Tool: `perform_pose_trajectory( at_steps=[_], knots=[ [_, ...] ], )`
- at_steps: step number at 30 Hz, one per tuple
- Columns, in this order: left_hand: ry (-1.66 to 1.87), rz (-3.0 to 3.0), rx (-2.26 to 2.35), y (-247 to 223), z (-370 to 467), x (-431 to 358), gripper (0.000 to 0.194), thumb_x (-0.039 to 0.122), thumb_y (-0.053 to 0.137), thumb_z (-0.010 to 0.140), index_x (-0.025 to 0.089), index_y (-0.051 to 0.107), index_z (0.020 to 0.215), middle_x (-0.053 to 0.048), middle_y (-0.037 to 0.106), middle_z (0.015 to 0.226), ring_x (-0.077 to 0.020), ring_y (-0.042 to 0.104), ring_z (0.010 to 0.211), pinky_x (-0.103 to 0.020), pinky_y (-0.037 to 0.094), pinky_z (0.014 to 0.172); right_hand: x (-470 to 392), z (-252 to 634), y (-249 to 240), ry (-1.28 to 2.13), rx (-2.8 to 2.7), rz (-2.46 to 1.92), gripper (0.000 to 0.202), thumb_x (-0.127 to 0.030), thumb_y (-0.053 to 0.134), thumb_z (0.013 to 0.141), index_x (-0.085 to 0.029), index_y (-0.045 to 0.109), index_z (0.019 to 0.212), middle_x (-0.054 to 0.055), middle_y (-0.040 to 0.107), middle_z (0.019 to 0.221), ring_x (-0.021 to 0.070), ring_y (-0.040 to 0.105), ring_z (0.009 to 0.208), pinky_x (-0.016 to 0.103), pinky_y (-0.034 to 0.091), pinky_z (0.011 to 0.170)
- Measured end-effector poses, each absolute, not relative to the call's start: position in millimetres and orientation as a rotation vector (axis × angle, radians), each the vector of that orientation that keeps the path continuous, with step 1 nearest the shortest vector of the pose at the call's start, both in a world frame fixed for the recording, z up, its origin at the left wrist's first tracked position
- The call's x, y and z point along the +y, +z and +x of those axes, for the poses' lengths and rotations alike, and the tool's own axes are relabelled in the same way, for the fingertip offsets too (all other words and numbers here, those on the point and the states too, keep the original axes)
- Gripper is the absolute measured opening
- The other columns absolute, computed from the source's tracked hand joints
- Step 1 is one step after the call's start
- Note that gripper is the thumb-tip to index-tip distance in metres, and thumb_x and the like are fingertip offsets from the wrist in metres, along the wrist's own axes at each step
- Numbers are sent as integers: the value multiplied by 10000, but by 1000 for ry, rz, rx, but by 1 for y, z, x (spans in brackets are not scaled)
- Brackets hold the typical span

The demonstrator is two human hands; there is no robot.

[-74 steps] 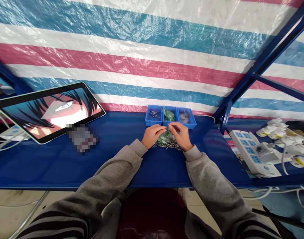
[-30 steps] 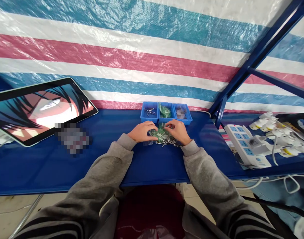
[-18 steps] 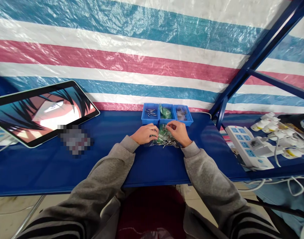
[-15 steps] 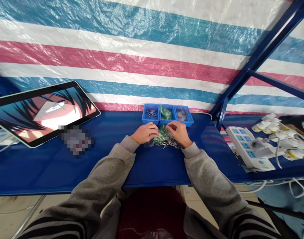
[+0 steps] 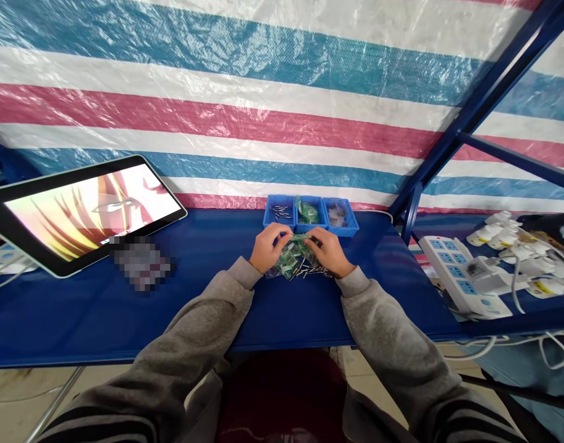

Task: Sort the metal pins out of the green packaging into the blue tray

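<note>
My left hand [image 5: 266,248] and my right hand [image 5: 332,251] face each other over the table, fingertips pinched. Between them they hold a small green-tinted plastic bag [image 5: 301,237] by its two sides. Right below my fingers lies a heap of small clear and green bags [image 5: 287,263], with loose screw-like metal pins [image 5: 305,271] at its near edge. Just beyond my hands stand three joined blue bins: the left bin [image 5: 266,216] contains metal pins, the middle bin [image 5: 311,227] green bags, and the right bin [image 5: 345,231] clear bags or pieces I cannot make out.
A tablet [image 5: 90,212] playing a video leans at the left, a pixelated item [image 5: 143,264] before it. On the right are a white power strip [image 5: 462,277] with plugs, several white bottles [image 5: 499,231] and a blue metal frame post [image 5: 448,144]. A striped sheet hangs behind.
My hands have come closer to each other, and a green-tinted bag now spans their fingertips. More of the heap below shows. The picture on the tablet has changed.
</note>
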State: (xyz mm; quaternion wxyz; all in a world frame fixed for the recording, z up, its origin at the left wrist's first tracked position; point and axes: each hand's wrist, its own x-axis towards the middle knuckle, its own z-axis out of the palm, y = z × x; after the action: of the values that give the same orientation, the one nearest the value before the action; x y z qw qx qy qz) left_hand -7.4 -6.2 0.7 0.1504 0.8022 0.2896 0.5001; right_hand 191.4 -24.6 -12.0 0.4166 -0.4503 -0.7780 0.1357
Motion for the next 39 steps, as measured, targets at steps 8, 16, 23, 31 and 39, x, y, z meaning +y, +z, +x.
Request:
perform_pose_trajectory(
  at_steps=[8, 16, 23, 31, 39],
  knots=[
    [1221, 2087, 869, 3, -5, -11, 332, 418, 587, 883, 182, 586, 1116, -49, 670, 884, -163, 630, 762, -272, 507, 689, -32, 187, -3, 549, -1704, -1124, 242, -417, 557, 880, -195, 621, 808, 39, 656, 768, 176, 614, 690, 298, 517, 647],
    [1134, 1791, 827, 4, -3, -9, 457, 447, 624, 860, 200, 454, 1204, 37, 535, 622, -124, 517, 537, -256, 462, 554, -36, 187, 0, 588, -1784, -951, 301, -273, 475, 917, -250, 601, 1190, 36, 651, 876, 166, 638, 722, 319, 557, 667],
    [1096, 1731, 832, 1, 1, -7, 399, 530, 563, 874, 174, 565, 1054, -9, 580, 717, -147, 579, 623, -275, 499, 590, -32, 189, -4, 309, -1880, -987, 176, -272, 492, 923, -229, 653, 983, 100, 617, 1185, 235, 604, 1089, 405, 525, 902],
    [1066, 1942, 879, 4, 0, -9, 444, 565, 601, 828, 145, 645, 688, -51, 656, 722, -159, 586, 652, -283, 491, 626, -33, 188, -3, 315, -1828, -1069, 246, -392, 504, 937, -218, 669, 989, 82, 711, 938, 225, 666, 860, 374, 538, 817],
    [1076, 1594, 753, 3, 0, -8, 626, 464, 623, 855, 167, 433, 1372, 25, 603, 567, -153, 604, 506, -298, 537, 563, -37, 189, 2, 296, -1868, -947, 284, -288, 495, 915, -264, 638, 1159, 108, 533, 1308, 249, 580, 1131, 428, 543, 883]
  ],
)
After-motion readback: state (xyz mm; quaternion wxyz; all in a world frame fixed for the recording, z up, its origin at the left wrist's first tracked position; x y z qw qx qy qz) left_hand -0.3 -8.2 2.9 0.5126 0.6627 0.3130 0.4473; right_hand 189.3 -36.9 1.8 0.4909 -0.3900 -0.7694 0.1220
